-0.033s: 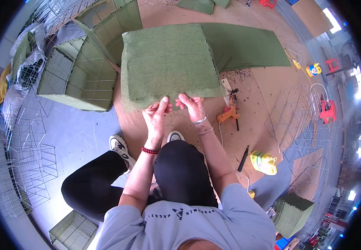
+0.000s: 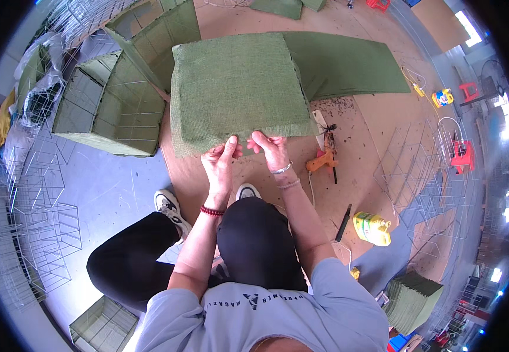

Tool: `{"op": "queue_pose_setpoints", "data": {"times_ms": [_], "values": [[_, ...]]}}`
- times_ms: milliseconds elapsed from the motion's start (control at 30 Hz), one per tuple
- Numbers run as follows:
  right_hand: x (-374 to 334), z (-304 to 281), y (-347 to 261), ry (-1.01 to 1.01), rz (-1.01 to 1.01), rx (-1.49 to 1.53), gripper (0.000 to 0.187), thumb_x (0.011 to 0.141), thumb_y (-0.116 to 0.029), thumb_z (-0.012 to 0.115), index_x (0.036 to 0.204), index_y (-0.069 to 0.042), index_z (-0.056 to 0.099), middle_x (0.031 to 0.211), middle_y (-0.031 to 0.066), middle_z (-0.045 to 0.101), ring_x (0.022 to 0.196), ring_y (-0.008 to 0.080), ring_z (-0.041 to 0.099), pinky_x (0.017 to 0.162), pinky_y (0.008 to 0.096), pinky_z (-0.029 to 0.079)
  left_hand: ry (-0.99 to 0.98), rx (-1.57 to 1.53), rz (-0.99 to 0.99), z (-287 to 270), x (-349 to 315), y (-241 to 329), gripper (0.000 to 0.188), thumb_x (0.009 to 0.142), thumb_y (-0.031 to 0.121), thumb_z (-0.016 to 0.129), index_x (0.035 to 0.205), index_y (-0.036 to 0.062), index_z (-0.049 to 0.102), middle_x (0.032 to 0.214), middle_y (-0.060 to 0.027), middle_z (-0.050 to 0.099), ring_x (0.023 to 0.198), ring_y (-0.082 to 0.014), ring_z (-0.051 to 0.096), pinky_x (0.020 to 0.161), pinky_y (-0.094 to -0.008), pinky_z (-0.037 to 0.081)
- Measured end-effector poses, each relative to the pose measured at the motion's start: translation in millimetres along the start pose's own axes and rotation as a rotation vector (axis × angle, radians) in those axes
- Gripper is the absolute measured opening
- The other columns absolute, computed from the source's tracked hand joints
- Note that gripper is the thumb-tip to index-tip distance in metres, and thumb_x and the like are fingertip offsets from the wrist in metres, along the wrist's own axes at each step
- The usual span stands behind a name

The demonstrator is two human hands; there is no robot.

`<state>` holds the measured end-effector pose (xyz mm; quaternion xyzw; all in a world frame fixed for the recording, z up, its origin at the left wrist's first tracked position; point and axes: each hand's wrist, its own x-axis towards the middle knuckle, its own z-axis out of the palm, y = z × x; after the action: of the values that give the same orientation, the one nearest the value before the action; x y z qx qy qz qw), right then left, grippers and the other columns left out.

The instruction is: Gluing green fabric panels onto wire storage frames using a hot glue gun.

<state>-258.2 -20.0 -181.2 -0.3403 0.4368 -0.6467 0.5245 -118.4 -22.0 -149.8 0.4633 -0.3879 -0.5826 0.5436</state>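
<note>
A square of coarse green woven fabric point(image 2: 237, 88) is spread in front of me, apparently over a box whose inside is hidden. Its near edge hangs loose toward my knees. My left hand point(image 2: 222, 155) pinches that edge near its middle, thumb on top and fingers curled beneath. Close beside it, my right hand point(image 2: 271, 149) grips the same edge with thumb and bent fingers. A darker green flat panel point(image 2: 354, 67) extends to the right from the far side of the fabric. An orange hot glue gun point(image 2: 323, 161) lies on the brown board, right of my right hand.
Green fabric-lined wire boxes point(image 2: 110, 105) stand at the left. Bare wire frames point(image 2: 46, 234) are at both sides. A yellow bottle point(image 2: 372, 229) and a black stick point(image 2: 343, 223) lie to the right. A stack of green sheets point(image 2: 413, 302) sits at lower right, a red stool point(image 2: 462, 157) farther off.
</note>
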Motion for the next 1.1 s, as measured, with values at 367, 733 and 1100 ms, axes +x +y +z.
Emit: {"op": "queue_pose_setpoints", "data": {"times_ms": [367,733,1100], "values": [[-3.3,14.2,3.0,0.023,0.008,-0.104,0.01,0.083,-0.007,0.067,0.086,0.002,0.067,0.075,0.0086,0.067,0.058,0.0096,0.057,0.053,0.021,0.045,0.045,-0.013,0.068,1.9,9.4,-12.8,0.018,0.084,0.017,0.068,0.077,0.0001,0.069,0.067,-0.0056,0.065,0.058,-0.0098,0.056,0.058,-0.024,0.046],[0.4,22.5,5.7,0.163,-0.172,-0.053,0.006,0.081,-0.001,0.067,0.084,0.003,0.067,0.077,0.0053,0.066,0.062,0.0104,0.06,0.058,0.022,0.048,0.066,-0.153,0.013,-25.1,9.8,8.9,0.016,0.084,0.016,0.068,0.082,0.0002,0.067,0.069,-0.0058,0.065,0.057,-0.01,0.057,0.056,-0.0238,0.045],[-8.1,34.3,4.8,0.081,0.196,-0.116,0.013,0.08,-0.014,0.072,0.074,-0.003,0.066,0.067,0.0027,0.065,0.053,0.0008,0.048,0.046,0.0161,0.033,0.11,-0.058,0.126,-32.8,15.9,-2.1,0.01,0.083,0.011,0.068,0.085,0.001,0.068,0.069,-0.0049,0.066,0.057,-0.0096,0.058,0.056,-0.0222,0.045]]}}
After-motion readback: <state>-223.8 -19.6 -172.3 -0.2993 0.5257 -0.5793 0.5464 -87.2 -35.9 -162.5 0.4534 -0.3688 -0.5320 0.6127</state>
